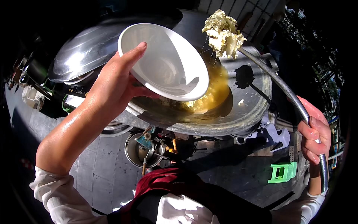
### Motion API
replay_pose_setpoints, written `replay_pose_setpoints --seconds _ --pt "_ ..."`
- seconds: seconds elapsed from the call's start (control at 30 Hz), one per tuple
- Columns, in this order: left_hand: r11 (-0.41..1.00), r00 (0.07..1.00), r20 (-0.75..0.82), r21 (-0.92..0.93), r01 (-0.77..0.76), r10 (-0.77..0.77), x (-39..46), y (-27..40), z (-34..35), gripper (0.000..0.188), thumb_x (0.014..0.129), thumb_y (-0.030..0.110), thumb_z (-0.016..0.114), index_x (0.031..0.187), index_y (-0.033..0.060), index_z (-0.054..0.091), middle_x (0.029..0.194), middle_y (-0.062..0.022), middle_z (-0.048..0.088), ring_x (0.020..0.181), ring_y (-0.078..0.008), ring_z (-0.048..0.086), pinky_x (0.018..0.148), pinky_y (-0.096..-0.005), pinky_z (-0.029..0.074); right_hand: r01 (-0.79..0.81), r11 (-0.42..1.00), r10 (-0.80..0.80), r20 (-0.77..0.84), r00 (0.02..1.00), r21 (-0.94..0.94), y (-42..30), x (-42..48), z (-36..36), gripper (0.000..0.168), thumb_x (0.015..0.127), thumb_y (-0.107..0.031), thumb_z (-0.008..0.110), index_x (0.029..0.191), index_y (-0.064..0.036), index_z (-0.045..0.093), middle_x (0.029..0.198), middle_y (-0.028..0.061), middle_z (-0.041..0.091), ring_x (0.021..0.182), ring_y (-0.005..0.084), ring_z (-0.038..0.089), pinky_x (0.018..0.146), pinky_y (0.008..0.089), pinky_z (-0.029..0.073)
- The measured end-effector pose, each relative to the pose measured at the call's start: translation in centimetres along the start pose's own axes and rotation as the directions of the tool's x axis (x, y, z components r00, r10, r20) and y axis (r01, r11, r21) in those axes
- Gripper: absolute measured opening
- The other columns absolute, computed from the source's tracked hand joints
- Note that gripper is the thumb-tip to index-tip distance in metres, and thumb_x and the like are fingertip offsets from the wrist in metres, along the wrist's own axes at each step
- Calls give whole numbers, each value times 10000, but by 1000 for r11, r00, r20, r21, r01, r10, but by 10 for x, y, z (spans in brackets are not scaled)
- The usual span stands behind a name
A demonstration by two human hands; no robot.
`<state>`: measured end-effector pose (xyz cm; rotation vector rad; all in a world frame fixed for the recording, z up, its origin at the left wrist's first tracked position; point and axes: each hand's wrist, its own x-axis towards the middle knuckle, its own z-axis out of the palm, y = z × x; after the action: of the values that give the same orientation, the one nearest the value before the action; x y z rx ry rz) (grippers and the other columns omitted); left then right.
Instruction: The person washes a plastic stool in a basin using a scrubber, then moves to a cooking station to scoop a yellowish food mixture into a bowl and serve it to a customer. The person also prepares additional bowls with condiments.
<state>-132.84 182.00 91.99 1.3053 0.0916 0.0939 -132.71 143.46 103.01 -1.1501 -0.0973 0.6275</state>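
Observation:
My left hand (pixel 120 70) grips the rim of a white bowl (pixel 165 61), thumb inside, tilted so that its inside shows; no food shows in it. Around the metal handle of a ladle (pixel 282 84) closes my right hand (pixel 314 134). A dripping heap of pale yellow curd-like food (pixel 223 35) sits on the ladle's raised end and hides its head. Below both is a very large metal pan (pixel 251 107), where yellow liquid (pixel 219 86) with pale lumps lies partly hidden behind the bowl.
A large domed metal lid (pixel 81 53) is at the left of the pan. Beneath the pan's near edge, a metal pot (pixel 130 152) with tools stands on the tiled floor. A green plastic stool (pixel 281 173) and a pale plastic stool (pixel 277 135) are at the lower right.

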Motion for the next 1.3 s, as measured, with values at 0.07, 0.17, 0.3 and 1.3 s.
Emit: replay_pose_setpoints --seconds 0.07,0.17,0.3,1.3 --pt "996 989 139 70 -59 49 26 -13 8 554 918 371 489 1302 23 293 1206 -210 467 1046 -310 551 801 -457 521 80 997 -81 -89 993 -12 -2 -15 13 548 933 -51 320 1416 36 76 594 60 346 291 51 311 249 273 403" --pt "992 990 130 -120 -35 51 46 -22 37 529 926 388 468 1301 56 296 1202 -189 479 1028 -305 557 800 -458 511 94 962 -112 -59 992 -255 -9 -37 20 593 904 -62 410 1394 72 103 623 95 424 284 57 307 258 250 403" --pt "944 933 332 -330 -20 136 87 -42 37 513 935 420 437 1294 78 308 1199 -170 491 1018 -292 569 779 -447 519 117 954 -187 -242 952 -276 15 -27 36 661 805 -41 553 1339 136 206 618 108 507 299 48 336 256 200 292" --pt "870 938 -124 -350 -347 324 -24 -7 -1 496 934 381 444 1285 32 414 1238 -126 528 1136 -256 525 951 -412 428 -90 384 39 -81 996 -919 3 60 -11 514 859 -42 465 1360 -27 352 512 -14 432 340 52 373 340 198 339"
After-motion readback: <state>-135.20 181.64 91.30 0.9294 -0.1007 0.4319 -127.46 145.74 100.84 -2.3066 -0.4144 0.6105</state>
